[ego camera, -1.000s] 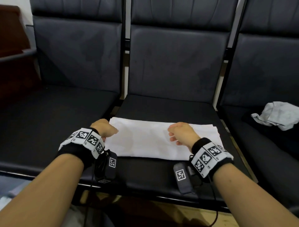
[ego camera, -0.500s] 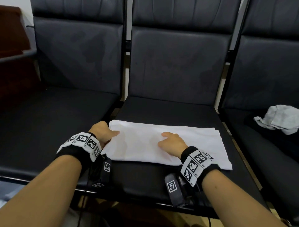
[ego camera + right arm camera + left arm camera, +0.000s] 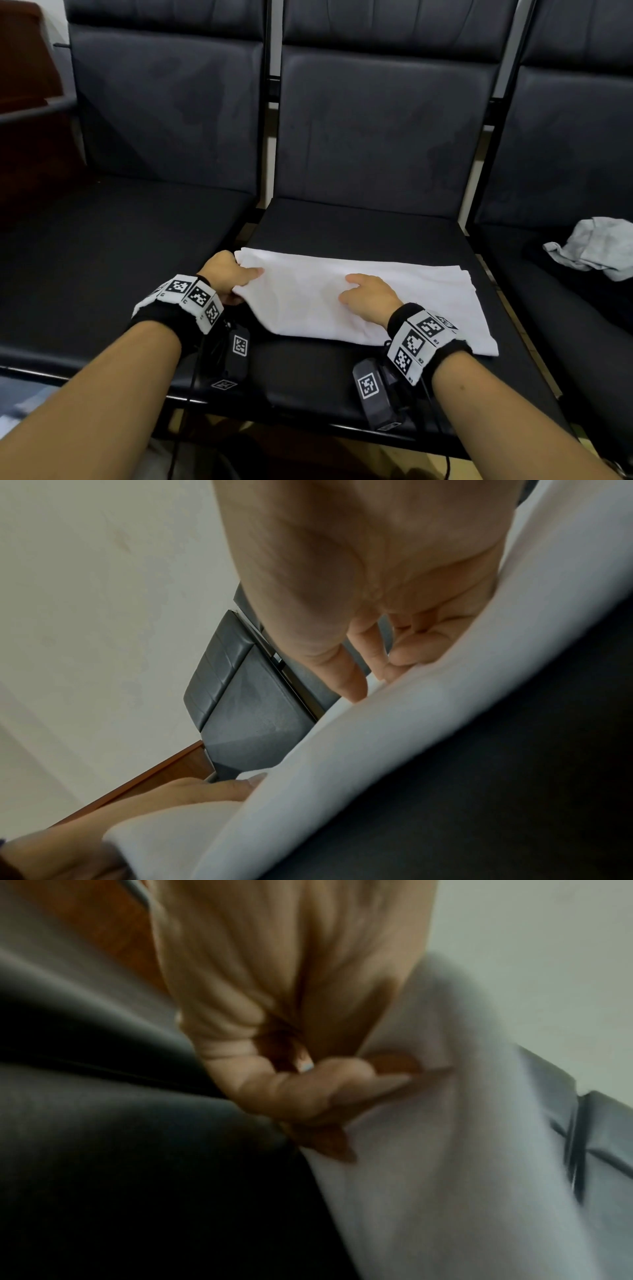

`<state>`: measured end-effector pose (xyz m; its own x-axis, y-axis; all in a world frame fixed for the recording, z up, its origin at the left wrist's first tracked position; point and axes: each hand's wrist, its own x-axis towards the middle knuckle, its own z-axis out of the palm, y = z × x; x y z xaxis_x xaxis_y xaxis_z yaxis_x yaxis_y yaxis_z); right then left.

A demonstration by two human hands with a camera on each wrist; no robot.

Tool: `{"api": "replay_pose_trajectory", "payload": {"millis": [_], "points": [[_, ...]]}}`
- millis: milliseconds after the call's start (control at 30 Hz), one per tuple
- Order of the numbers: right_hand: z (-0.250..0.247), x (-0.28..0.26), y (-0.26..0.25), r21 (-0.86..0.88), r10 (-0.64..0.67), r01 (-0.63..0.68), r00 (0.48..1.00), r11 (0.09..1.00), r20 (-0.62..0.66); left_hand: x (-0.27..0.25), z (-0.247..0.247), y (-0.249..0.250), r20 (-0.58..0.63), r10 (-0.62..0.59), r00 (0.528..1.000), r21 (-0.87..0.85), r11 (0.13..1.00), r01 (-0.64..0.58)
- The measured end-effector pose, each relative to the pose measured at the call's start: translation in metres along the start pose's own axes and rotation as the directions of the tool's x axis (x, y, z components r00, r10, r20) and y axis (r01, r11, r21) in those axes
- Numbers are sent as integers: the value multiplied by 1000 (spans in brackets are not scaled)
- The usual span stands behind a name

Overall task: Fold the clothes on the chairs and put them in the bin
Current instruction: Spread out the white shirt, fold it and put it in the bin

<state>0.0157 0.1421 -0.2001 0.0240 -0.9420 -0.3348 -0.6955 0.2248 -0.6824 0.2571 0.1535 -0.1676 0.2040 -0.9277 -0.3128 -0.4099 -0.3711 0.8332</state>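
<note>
A flat-folded white cotton garment, a smooth soft rectangle, lies across the front of the middle black padded leatherette chair seat. The left hand pinches the garment's left edge, thumb on top and fingers curled beneath, lifting the cloth slightly off the cushion. The right hand rests on the garment's centre, fingers loosely bent and tips touching the fabric. A crumpled pale grey cloth sits in a wrinkled heap on the matte black seat of the right-hand chair, well apart.
</note>
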Motion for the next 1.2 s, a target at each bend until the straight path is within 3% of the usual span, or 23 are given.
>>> {"api": "replay_pose_trajectory", "payload": {"millis": [167,467,667,900,1000,1200], "points": [[-1,-1,1,81,9,-8,1000,997,-14,1,5,1,8,-100,995,-316,944,97],[-1,-4,3,130,4,-2,1000,992,-14,4,8,2,94,-179,979,-418,886,202],[-1,-4,3,132,1,0,1000,991,-9,6,13,5,-48,-81,996,-458,887,50],[7,-4,-15,99,-27,23,999,995,38,0,-5,-1,-184,-34,982,-515,855,-67],[17,-7,-32,164,-63,44,992,985,113,-3,-17,-2,-240,-17,971,-521,846,-114],[24,-15,-52,359,-98,39,984,932,148,-10,-11,17,-218,101,971,-510,836,-201]]}}
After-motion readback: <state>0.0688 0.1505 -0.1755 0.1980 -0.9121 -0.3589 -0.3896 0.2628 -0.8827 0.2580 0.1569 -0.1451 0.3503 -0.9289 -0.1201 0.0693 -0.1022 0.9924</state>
